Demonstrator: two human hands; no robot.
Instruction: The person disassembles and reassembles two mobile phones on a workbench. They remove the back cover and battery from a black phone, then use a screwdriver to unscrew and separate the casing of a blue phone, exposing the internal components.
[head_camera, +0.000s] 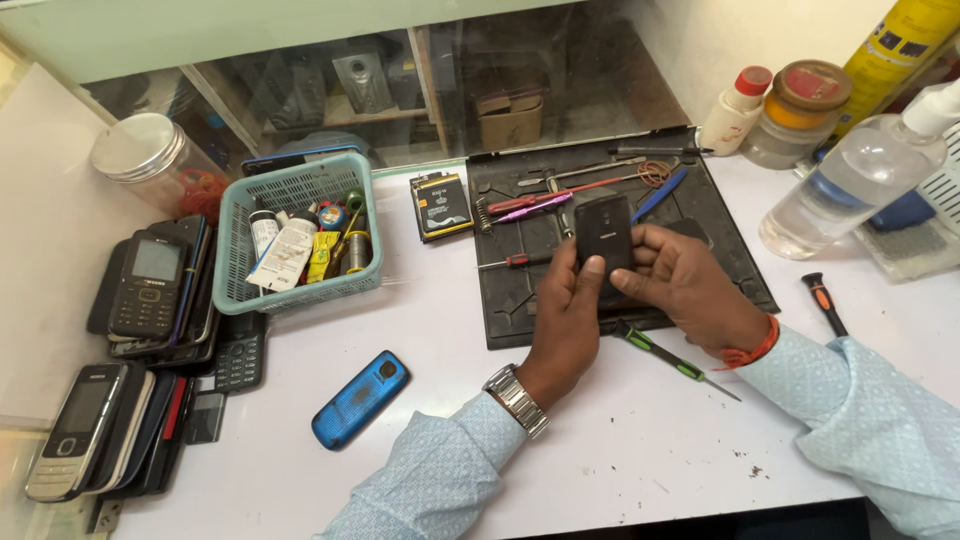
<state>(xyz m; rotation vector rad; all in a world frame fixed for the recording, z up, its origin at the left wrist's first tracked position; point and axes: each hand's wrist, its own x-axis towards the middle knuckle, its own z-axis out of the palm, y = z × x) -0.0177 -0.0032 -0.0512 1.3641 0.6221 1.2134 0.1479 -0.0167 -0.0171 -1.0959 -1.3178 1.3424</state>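
Observation:
Both my hands hold a small black phone (602, 229), back side up, above a black work mat (520, 300). My left hand (566, 318) grips its lower left side, thumb on the back cover. My right hand (688, 285) grips its right side, thumb pressing the lower back. A metal watch sits on my left wrist and a red thread band on my right. On the mat behind the phone lie a red-handled tool (528, 203), a pink one (535, 208) and a blue one (660, 194).
A phone battery (441, 206) lies left of the mat. A teal basket (300, 240) holds small bottles and solder. A blue phone (360, 399) lies near my left sleeve. Stacks of old phones (150, 290) line the left. A green screwdriver (665, 357), an orange-handled one (824, 303) and bottles (850, 185) sit right.

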